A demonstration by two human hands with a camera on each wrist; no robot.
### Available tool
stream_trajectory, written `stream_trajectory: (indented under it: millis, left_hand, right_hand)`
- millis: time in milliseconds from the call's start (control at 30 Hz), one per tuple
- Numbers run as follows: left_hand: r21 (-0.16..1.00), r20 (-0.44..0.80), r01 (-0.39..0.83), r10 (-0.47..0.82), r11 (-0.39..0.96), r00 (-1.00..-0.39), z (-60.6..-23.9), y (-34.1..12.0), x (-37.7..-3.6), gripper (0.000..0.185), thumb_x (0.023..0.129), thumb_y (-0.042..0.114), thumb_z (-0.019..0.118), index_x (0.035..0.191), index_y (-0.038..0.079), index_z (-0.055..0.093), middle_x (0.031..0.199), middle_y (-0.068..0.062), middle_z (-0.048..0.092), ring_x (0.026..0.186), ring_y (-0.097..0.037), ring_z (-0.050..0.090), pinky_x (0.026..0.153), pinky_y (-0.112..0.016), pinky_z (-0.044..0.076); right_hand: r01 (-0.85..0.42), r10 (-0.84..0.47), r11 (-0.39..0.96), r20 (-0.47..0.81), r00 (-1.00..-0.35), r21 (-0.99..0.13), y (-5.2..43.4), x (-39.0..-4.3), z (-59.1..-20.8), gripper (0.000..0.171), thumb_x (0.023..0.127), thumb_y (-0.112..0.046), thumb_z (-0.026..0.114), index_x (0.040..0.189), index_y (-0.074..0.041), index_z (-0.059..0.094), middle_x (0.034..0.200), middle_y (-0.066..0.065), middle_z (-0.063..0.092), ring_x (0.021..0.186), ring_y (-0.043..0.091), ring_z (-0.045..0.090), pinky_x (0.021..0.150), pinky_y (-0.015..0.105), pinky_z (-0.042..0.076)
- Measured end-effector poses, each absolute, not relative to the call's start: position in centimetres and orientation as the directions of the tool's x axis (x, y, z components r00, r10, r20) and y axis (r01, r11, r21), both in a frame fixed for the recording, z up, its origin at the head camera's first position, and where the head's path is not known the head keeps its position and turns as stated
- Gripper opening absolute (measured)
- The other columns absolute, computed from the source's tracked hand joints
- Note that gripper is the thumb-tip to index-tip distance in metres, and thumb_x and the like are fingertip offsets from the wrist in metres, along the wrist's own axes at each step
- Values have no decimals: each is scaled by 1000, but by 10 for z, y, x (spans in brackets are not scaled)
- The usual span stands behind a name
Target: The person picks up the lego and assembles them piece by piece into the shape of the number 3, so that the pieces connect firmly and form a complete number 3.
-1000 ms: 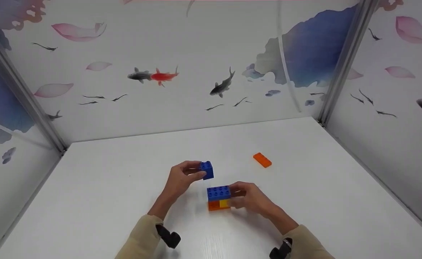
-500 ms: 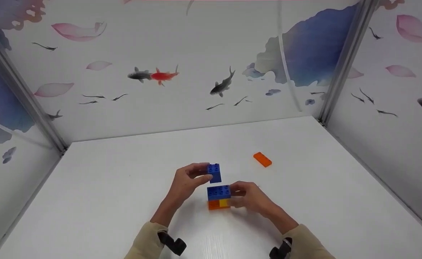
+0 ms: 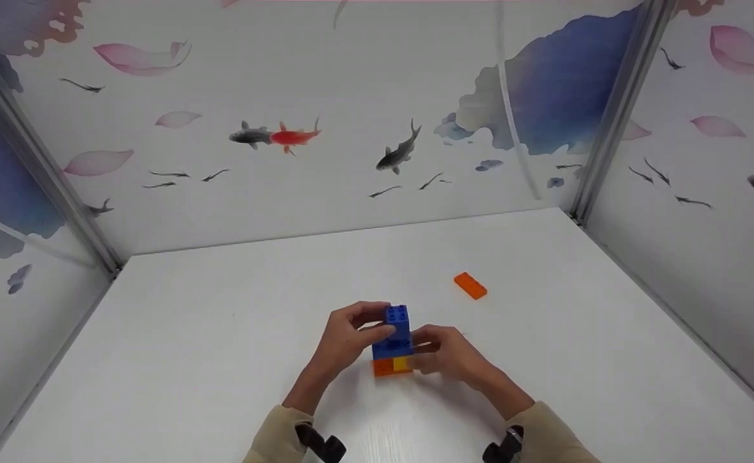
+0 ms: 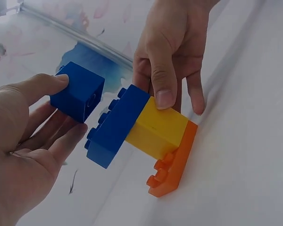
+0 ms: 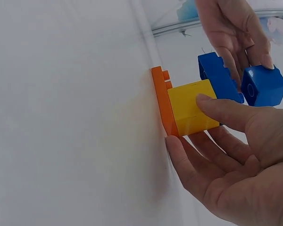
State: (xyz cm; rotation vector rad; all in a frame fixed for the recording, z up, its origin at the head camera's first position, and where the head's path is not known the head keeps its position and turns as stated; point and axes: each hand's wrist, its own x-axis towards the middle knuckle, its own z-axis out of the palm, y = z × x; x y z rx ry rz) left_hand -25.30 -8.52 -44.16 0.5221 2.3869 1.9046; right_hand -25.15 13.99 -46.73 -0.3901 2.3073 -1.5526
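A small stack (image 3: 391,357) stands on the white table (image 3: 190,334): an orange plate (image 4: 174,162) at the bottom, a yellow brick (image 4: 158,127) on it, and a long blue brick (image 4: 115,125) on top. My right hand (image 3: 444,354) grips the stack at the yellow brick, thumb on one side (image 5: 212,106). My left hand (image 3: 351,334) pinches a small blue cube (image 3: 398,319) between thumb and fingers, just above the stack's studs. The left wrist view shows a slight gap between the cube (image 4: 78,92) and the long blue brick.
A loose flat orange brick (image 3: 470,285) lies on the table behind and to the right of the stack. Patterned walls with metal corner posts (image 3: 614,109) close in the table at the back and on both sides.
My left hand has carried the small blue cube right and down, from beside the stack to just over its top. The right hand and the stack have stayed put.
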Motion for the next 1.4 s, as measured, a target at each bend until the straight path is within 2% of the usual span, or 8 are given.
stream_trajectory:
  millis: [467, 700, 967, 1400]
  left_hand:
    - [960, 145, 211, 316, 186, -937, -455, -82, -251, 44, 91, 27, 74, 130, 10, 65, 127, -13, 68, 116, -26, 67, 103, -36, 54]
    - [943, 180, 258, 331, 211, -926, -454, -83, -253, 44, 91, 27, 75, 129, 9, 65, 125, -13, 68, 116, -29, 67, 103, -35, 54]
    - [933, 197, 283, 342, 223, -919, -457, -85, -254, 41, 89, 30, 77, 125, 14, 68, 123, -8, 70, 117, -26, 67, 100, -35, 56]
    - [920, 206, 305, 357, 245, -911, -458, -85, -254, 40, 90, 30, 76, 126, 16, 69, 120, -7, 70, 108, -22, 67, 94, -33, 58]
  right_hand:
    - [-52, -395, 395, -119, -911, -917, 141, -249, -466, 37, 90, -17, 75, 126, -11, 65, 126, 10, 68, 114, 26, 67, 88, 37, 61]
    - [-88, -409, 381, -82, -909, -920, 142, -250, -465, 38, 90, -17, 75, 125, -7, 65, 125, 13, 68, 114, 30, 68, 85, 37, 62]
    - [-88, -408, 375, -80, -910, -923, 141, -251, -466, 37, 90, -17, 74, 125, -8, 65, 125, 13, 68, 114, 29, 68, 87, 37, 61]
    - [-58, -389, 378, -102, -915, -924, 138, -250, -468, 38, 90, -16, 75, 125, -8, 64, 125, 12, 68, 114, 28, 67, 87, 36, 61]
